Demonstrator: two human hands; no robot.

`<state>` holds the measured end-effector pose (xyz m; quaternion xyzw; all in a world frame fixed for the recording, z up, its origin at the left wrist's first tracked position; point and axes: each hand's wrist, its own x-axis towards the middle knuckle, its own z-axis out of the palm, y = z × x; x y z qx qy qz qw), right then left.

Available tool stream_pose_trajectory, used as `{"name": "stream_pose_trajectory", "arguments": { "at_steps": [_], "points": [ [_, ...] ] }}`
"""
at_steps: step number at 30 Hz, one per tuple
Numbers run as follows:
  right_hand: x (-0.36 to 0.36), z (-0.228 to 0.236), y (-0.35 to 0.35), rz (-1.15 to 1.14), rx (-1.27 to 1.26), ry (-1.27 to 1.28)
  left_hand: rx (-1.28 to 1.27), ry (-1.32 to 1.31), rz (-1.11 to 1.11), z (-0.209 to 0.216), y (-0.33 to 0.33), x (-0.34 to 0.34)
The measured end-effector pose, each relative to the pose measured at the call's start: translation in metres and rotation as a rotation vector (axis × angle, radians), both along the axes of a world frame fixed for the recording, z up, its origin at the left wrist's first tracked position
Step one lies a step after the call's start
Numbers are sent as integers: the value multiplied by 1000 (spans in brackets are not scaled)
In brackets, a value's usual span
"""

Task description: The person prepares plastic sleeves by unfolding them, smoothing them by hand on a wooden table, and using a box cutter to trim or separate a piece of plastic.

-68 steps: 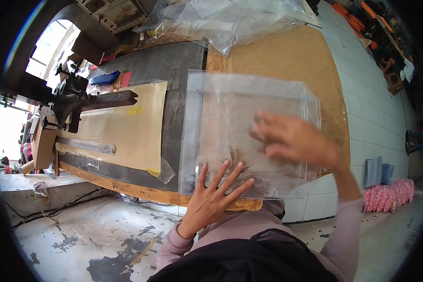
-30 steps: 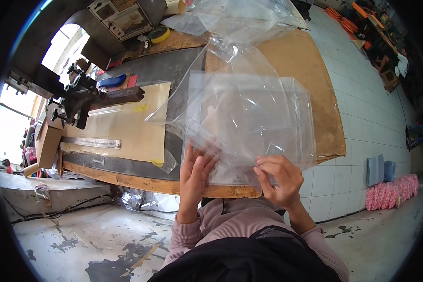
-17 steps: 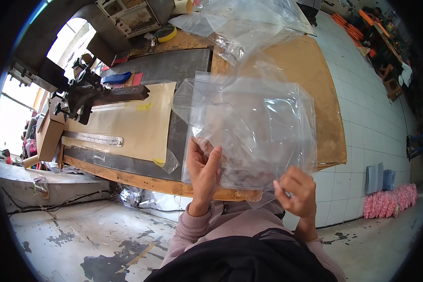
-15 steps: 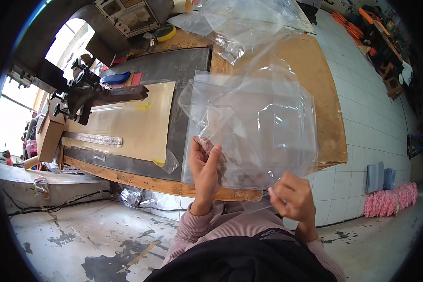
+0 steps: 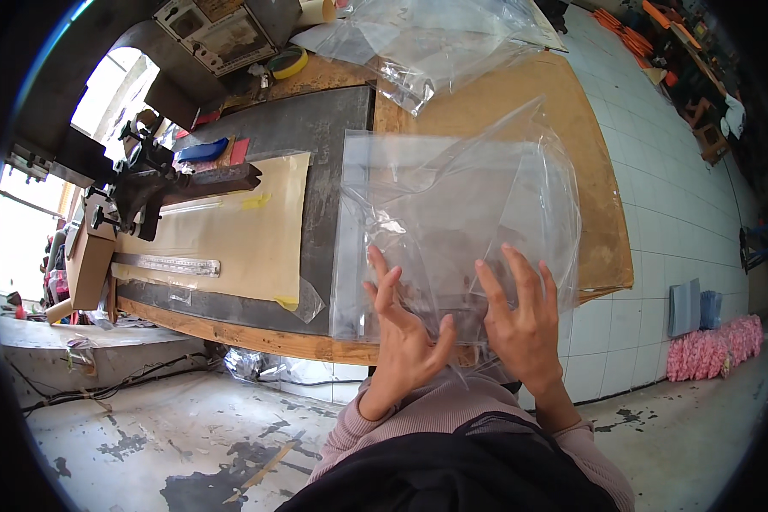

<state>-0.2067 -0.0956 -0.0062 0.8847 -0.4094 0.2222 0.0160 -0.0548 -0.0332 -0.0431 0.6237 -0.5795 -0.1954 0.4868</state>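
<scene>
A loose, wrinkled clear plastic film (image 5: 478,205) lies over a flat layer of clear plastic sheets (image 5: 348,264) at the near side of the workbench, one fold of the film slanting up toward the far right. The left hand (image 5: 407,339) is over the near left part of the film, its fingers spread and its thumb held well away from them. The right hand (image 5: 525,328) is just beside it over the near right part, wide too, with fingers fanned and slightly bent. Neither hand grips anything that can be seen; whether every fingertip touches the film cannot be told.

Under the right part of the plastic is a tan board (image 5: 589,162), and beyond that a heap of clear plastic (image 5: 452,43). To the left, the dark grey bench top (image 5: 333,111) carries a tan paper sheet (image 5: 247,235), with a metal ruler (image 5: 171,264) along its near side and a dark metal arm (image 5: 222,181) reaching over it. A blue plastic object (image 5: 202,151) sits farther back, near a yellow tape roll (image 5: 290,63). On the floor at right, a pink bundle (image 5: 715,348) lies next to blue-grey sheets (image 5: 683,309).
</scene>
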Motion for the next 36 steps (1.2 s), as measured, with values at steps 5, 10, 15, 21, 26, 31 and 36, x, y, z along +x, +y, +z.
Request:
{"name": "stream_pose_trajectory", "arguments": {
  "at_steps": [5, 10, 15, 21, 26, 31, 36],
  "points": [
    [-16, 1, -12, -148, -155, -280, -12, 193, -81, -1, -3, 5],
    [-51, -3, -18, -338, 48, -700, 221, 55, -5, 0, 0, 13],
    [-110, -22, -40, -541, 105, -1147, 143, 130, 83, -1, -2, 13],
    [-120, -40, -41, -681, -497, -497, 61, 551, 85, -3, 2, 23],
    [-117, -28, -20, -687, -221, -371, -116, 525, 82, 2, -2, 21],
    [-59, -25, 15, -69, 303, -419, -141, 493, 22, 23, -10, -9],
    [-12, -7, -31, 284, 374, -267, -107, 315, -200, 28, -8, -26]
  ]
}}
